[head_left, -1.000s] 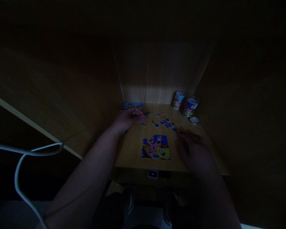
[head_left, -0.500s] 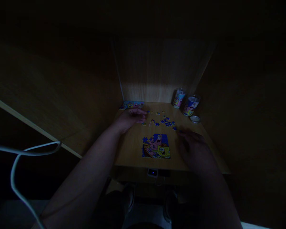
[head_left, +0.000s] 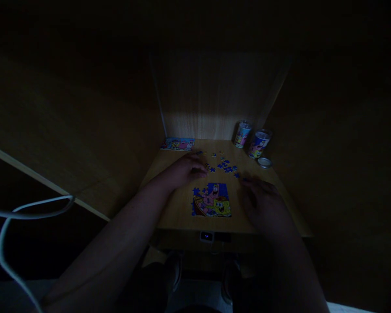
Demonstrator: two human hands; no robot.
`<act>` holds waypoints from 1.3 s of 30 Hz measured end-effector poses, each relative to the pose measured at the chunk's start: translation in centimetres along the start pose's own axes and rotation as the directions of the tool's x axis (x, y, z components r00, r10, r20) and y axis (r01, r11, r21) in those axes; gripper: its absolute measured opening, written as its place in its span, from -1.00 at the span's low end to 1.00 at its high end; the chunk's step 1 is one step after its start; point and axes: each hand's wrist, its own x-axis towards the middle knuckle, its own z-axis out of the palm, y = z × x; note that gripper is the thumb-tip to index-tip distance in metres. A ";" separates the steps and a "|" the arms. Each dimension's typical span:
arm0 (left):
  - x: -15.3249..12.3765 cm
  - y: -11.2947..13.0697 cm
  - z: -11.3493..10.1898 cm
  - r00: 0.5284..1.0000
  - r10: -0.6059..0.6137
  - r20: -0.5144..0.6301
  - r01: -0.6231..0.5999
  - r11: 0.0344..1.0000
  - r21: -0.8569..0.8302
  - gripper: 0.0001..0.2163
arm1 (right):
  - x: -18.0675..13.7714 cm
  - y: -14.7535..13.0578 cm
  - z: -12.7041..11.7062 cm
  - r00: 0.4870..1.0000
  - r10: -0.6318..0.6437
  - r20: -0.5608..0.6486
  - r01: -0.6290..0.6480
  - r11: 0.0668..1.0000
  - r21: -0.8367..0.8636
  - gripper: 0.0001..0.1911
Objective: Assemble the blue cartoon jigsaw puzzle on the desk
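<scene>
A partly joined jigsaw puzzle (head_left: 211, 204) lies near the table's front edge, showing a pink and a yellow cartoon figure. Its upper left edge is uneven. Behind it are several loose puzzle pieces (head_left: 228, 168), many of them blue. My left hand (head_left: 189, 169) reaches in from the left, fingers curled and fingertips together on the table among the pieces; what they pinch is hidden. On the right, my right hand (head_left: 262, 198) rests low over the table with bent fingers. A small blue puzzle piece (head_left: 244, 179) shows at its fingertips.
Two printed cans (head_left: 242, 134) stand at the back right, with a round lid (head_left: 264, 162) in front. A picture strip (head_left: 177, 144) lies at the back left. Wooden walls enclose the table. A white cable (head_left: 6, 237) hangs at left; a small lit device (head_left: 207, 236) sits below the front edge.
My left hand has moved right and slightly nearer, its fingers now covering a light pinkish piece seen before. My right hand has hardly moved. The whole view has shifted slightly.
</scene>
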 end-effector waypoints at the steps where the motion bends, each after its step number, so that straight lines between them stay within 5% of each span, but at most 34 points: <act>1: 0.2 0.0 0.1 1.000 0.013 0.011 -0.013 1.000 0.015 -0.94 | 0.0 -0.1 0.0 1.000 0.004 0.003 -0.004 1.000 -0.003 -0.60; 12: 0.2 -0.2 0.6 0.996 -0.050 -0.077 0.055 0.997 0.059 -0.78 | 0.1 -0.1 -0.2 0.999 0.006 0.035 -0.005 0.999 -0.032 -0.60; 17: 0.1 -0.2 0.5 0.985 -0.121 -0.121 0.093 0.974 -0.208 -0.71 | 0.0 0.0 -0.2 0.999 0.012 0.034 -0.010 0.999 -0.045 -0.60; 26: -0.3 0.1 -0.3 0.976 -0.216 -0.039 0.189 0.916 -0.353 -0.93 | 0.0 -0.3 -0.3 1.000 0.016 0.024 -0.015 1.000 -0.026 -0.60; 31: -0.6 0.3 -1.1 0.979 -0.198 0.040 0.198 0.901 -0.385 -0.88 | 0.0 -0.6 -0.4 1.000 -0.002 -0.017 0.002 1.000 -0.006 -0.63; 39: -1.2 0.9 -1.6 0.970 -0.141 0.200 0.222 0.853 -0.472 -0.72 | 0.5 -3.8 -0.8 0.956 -0.286 0.065 0.264 0.935 0.238 -0.66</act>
